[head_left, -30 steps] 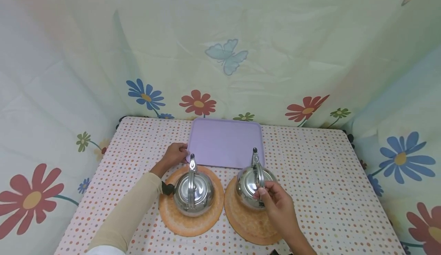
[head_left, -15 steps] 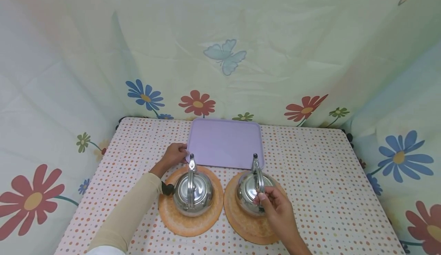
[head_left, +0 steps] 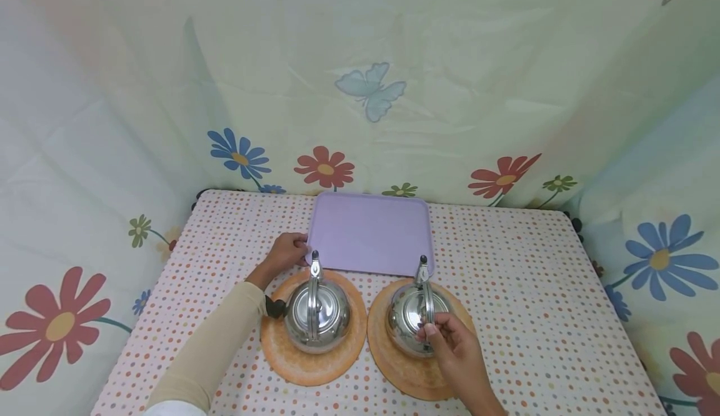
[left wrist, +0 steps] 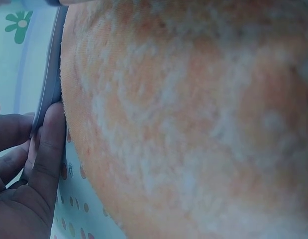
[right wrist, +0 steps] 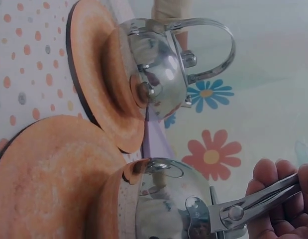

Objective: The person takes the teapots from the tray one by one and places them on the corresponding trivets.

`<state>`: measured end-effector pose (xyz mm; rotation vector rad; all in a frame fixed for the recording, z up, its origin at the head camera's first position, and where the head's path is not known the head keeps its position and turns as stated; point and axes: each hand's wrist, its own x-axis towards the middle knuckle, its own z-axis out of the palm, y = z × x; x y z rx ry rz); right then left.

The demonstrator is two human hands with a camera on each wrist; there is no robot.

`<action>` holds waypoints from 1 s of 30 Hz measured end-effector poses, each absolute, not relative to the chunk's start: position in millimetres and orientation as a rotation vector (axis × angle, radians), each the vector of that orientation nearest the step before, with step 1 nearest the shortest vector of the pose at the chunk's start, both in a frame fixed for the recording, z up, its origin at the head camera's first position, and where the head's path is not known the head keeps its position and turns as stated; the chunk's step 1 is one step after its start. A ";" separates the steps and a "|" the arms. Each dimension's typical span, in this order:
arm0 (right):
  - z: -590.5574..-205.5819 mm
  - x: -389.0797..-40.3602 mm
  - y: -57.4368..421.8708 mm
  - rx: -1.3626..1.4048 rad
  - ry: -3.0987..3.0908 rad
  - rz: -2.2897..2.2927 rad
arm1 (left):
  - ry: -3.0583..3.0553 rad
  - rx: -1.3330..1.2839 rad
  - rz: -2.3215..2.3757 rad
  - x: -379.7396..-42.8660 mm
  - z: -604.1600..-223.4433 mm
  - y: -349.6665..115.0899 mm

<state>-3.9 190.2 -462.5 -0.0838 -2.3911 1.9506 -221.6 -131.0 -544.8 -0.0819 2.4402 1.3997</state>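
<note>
At the left edge of the lilac tray (head_left: 368, 233), near its front corner, my left hand (head_left: 288, 250) pinches the rim. The left wrist view shows thumb and fingers (left wrist: 47, 154) on either side of that edge. My right hand (head_left: 458, 350) holds the arched handle of the right kettle (head_left: 404, 322), a shiny steel one with a black-tipped spout facing the tray. This kettle is upright over the right round orange-brown mat (head_left: 413, 381). A matching left kettle (head_left: 334, 325) stands on the left mat (head_left: 312, 375), beside my left forearm.
A dotted cloth (head_left: 517, 278) covers the table, whose back edge meets a flowered curtain (head_left: 450, 91). More curtain hangs at both sides. The mats lie side by side, close to the tray's front edge.
The right kettle and my right hand have shifted slightly toward the near side, over the same mat. My left hand stays at the tray's edge, and the tray keeps its place.
</note>
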 end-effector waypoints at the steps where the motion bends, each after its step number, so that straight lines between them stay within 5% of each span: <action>1: -463.3 -3.4 191.2 -0.075 -2.389 1.958 | 2.438 -0.090 1.396 -221.2 -544.3 -131.0; 18: -471.6 4.0 202.5 0.011 -2.306 2.080 | 2.429 -0.076 1.425 -216.9 -546.5 -132.1; 30: -459.9 5.6 216.2 -0.213 -2.248 2.129 | 2.431 -0.084 1.418 -212.9 -544.0 -126.5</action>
